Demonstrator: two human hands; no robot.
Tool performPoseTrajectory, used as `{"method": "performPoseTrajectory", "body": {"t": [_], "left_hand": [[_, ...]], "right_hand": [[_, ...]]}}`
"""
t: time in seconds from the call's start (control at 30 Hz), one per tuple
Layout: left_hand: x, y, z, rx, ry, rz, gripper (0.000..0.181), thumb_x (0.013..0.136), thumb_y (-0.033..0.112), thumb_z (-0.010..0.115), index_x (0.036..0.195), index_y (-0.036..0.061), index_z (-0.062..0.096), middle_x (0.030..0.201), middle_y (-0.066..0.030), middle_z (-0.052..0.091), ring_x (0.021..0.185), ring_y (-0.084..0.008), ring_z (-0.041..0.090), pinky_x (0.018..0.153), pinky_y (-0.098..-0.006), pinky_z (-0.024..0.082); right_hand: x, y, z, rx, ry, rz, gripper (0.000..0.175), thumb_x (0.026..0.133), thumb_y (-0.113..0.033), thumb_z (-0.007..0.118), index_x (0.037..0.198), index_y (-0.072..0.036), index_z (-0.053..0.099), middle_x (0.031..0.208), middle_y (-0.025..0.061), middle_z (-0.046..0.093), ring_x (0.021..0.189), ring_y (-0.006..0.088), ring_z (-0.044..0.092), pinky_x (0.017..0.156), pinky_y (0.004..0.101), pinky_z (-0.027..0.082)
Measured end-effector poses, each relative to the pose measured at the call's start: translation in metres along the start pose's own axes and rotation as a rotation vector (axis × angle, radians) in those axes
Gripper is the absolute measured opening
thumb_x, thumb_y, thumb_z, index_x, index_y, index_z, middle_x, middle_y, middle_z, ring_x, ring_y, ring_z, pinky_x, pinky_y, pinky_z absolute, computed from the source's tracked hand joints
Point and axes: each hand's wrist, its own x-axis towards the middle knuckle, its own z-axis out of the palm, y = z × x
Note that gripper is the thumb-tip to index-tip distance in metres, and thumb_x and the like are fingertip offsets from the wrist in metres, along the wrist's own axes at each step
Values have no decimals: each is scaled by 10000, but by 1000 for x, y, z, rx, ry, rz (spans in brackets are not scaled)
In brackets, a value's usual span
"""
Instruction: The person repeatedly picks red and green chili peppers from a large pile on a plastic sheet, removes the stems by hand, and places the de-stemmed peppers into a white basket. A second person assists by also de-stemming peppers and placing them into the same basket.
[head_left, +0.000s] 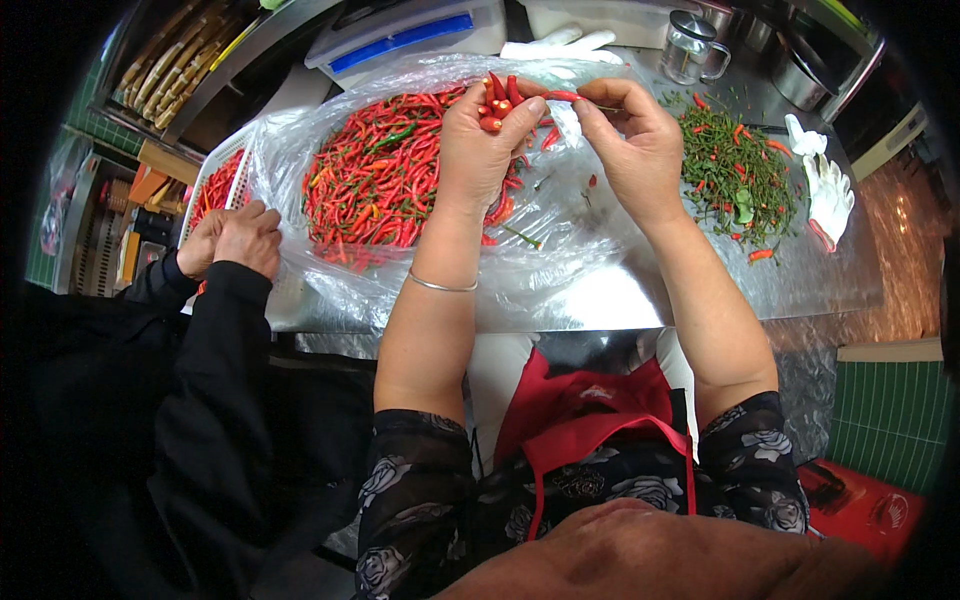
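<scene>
My left hand (487, 142) holds a bunch of several red chilli peppers (498, 103), their cut or stemless ends towards me. Between its fingertips and my right hand (630, 142) lies one more red chilli (564, 96); the right thumb and forefinger pinch its stem end. Beneath and left of my left hand, a large heap of red chillies (375, 180), with a green one among them, rests in an open clear plastic bag (585, 247). To the right of my right hand is a pile of green stems (739, 172) mixed with some red bits.
At the left, a co-worker's hands (240, 240) are at a white perforated basket (244, 169) of chillies. White gloves (829, 196) lie right of the stems, others (562, 49) at the back. A lidded glass jug (686, 49) and plastic boxes (405, 34) stand along the metal table's far side.
</scene>
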Motion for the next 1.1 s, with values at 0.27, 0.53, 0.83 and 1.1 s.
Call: {"method": "performPoseTrajectory", "body": {"t": [0.27,0.53,0.83,1.1], "left_hand": [[-1,4,-1,-132,-118,-124,138,876,90,685,985,14,649,785,-42,669,521,-18,434,448,-173,318],[0,2,-5,-126,-112,-133,156,883,80,674,1015,7,635,791,-43,651,560,-20,456,461,-161,311],[-1,1,-4,3,-141,-142,136,877,132,705,955,40,643,769,-23,642,539,-10,468,446,-150,296],[-6,12,-7,30,-275,-209,190,859,169,734,980,36,673,769,-16,658,589,-25,517,481,-164,347]], "right_hand": [[5,1,-8,207,-68,243,180,915,-113,658,1054,1,655,925,50,677,801,111,626,712,254,514],[6,3,-9,242,-106,259,191,918,-118,656,1066,2,671,918,56,689,807,106,635,704,246,507],[6,3,-12,89,-179,171,127,872,-98,700,954,-3,683,843,13,664,751,71,582,671,222,477],[13,-2,-25,395,-353,460,134,850,-149,716,892,-28,680,781,5,642,696,91,557,666,220,448]]}}
